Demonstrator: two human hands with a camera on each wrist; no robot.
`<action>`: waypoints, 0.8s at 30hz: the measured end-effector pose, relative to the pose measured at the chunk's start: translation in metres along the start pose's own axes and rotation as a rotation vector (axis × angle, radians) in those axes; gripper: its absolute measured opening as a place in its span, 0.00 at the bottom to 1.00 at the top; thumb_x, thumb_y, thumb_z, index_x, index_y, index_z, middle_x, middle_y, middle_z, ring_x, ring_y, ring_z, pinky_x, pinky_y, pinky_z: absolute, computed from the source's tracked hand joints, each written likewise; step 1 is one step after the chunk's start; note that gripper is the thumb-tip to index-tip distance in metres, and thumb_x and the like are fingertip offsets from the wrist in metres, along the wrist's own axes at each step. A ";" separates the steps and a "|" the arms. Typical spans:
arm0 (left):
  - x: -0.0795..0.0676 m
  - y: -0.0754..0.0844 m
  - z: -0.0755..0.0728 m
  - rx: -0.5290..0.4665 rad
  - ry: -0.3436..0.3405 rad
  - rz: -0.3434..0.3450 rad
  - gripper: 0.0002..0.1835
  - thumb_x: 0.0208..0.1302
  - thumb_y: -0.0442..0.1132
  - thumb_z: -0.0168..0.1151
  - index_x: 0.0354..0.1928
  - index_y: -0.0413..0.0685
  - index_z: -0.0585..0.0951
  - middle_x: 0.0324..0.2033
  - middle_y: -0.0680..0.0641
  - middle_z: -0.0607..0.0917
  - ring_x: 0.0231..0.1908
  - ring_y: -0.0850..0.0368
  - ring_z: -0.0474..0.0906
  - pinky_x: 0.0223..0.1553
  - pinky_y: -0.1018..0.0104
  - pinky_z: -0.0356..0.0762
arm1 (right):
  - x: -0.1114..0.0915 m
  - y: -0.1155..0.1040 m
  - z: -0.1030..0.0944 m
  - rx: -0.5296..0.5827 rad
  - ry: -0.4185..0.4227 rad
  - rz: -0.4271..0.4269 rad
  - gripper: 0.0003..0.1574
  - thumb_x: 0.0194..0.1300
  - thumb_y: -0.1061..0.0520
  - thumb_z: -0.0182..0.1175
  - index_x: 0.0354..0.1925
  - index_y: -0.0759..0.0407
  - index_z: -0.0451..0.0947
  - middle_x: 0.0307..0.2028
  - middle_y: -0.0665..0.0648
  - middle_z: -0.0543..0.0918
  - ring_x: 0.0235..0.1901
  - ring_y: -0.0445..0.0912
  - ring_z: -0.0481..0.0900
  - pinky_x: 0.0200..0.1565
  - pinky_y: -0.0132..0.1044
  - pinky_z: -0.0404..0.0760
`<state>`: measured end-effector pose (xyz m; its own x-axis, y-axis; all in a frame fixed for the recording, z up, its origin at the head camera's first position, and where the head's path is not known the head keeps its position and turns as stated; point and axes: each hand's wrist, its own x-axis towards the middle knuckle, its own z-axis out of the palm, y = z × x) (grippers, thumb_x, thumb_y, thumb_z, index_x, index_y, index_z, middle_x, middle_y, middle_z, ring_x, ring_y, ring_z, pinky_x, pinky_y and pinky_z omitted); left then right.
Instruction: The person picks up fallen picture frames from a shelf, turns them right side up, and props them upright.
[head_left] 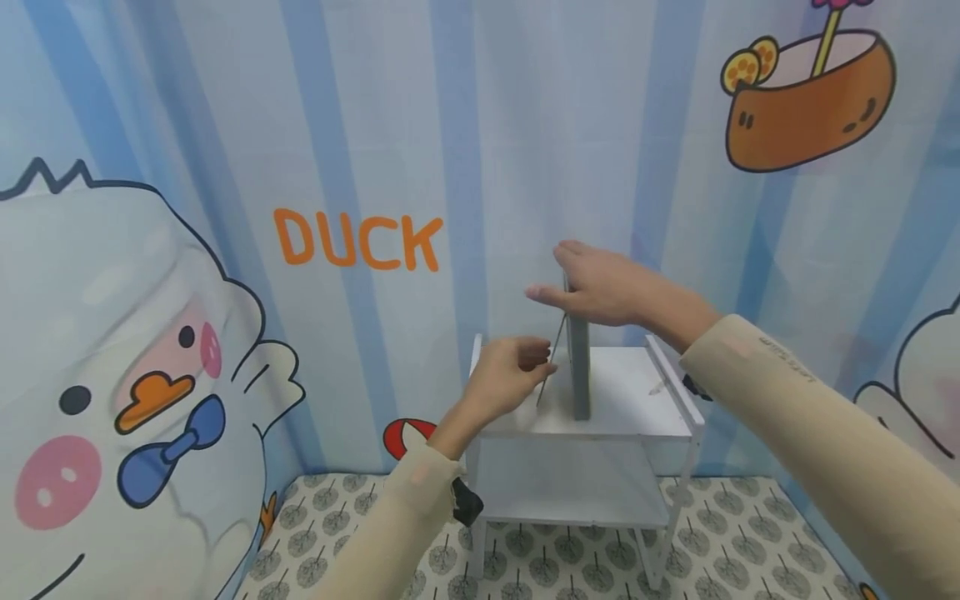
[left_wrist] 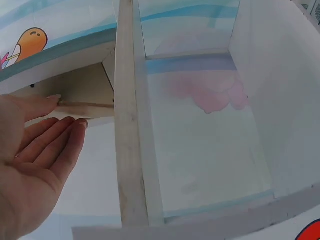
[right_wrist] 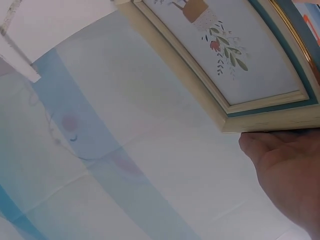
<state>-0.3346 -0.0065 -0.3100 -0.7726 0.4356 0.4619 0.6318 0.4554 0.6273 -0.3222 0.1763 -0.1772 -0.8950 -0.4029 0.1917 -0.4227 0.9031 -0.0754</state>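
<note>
A picture frame (head_left: 581,367) stands upright on a small white table (head_left: 630,383), its narrow side facing me in the head view. Its cream border and flower-basket print (right_wrist: 225,45) show in the right wrist view. A thin support leg (head_left: 546,383) slants out from the frame's back on the left. My left hand (head_left: 510,375) pinches this leg between thumb and fingertips; the left wrist view shows the fingers (left_wrist: 55,142) at its edge, beside the frame's back. Across the frame's top lies my right hand (head_left: 600,287), fingers straight and thumb stretched out to the left.
The table has raised side rails (head_left: 675,387) and a lower shelf (head_left: 570,479). Behind it hangs a striped curtain (head_left: 510,167) with cartoon prints. Tree-patterned cloth (head_left: 375,533) covers the floor. A dark object (head_left: 467,502) shows beside my left sleeve.
</note>
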 end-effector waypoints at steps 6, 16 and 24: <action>0.000 -0.008 -0.009 0.027 0.006 0.041 0.15 0.73 0.35 0.66 0.58 0.37 0.86 0.52 0.40 0.92 0.51 0.48 0.91 0.52 0.59 0.90 | 0.009 -0.012 0.001 -0.073 -0.009 -0.029 0.58 0.78 0.32 0.53 0.80 0.75 0.51 0.82 0.73 0.54 0.80 0.67 0.58 0.80 0.60 0.61; -0.002 -0.021 -0.028 0.048 -0.004 0.042 0.11 0.73 0.32 0.62 0.51 0.39 0.90 0.48 0.41 0.93 0.50 0.48 0.91 0.53 0.53 0.90 | 0.026 -0.034 0.006 -0.138 -0.042 -0.053 0.52 0.77 0.35 0.57 0.76 0.74 0.61 0.78 0.71 0.63 0.74 0.63 0.70 0.75 0.58 0.71; -0.005 -0.027 -0.033 0.088 -0.016 0.048 0.11 0.71 0.32 0.64 0.50 0.40 0.90 0.45 0.42 0.93 0.46 0.50 0.92 0.50 0.54 0.91 | 0.034 -0.042 0.010 -0.173 -0.055 -0.089 0.47 0.77 0.34 0.56 0.71 0.73 0.69 0.76 0.71 0.67 0.75 0.63 0.69 0.75 0.56 0.71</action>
<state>-0.3497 -0.0467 -0.3090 -0.7404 0.4705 0.4801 0.6719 0.5000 0.5464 -0.3364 0.1229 -0.1773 -0.8638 -0.4852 0.1357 -0.4737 0.8739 0.1092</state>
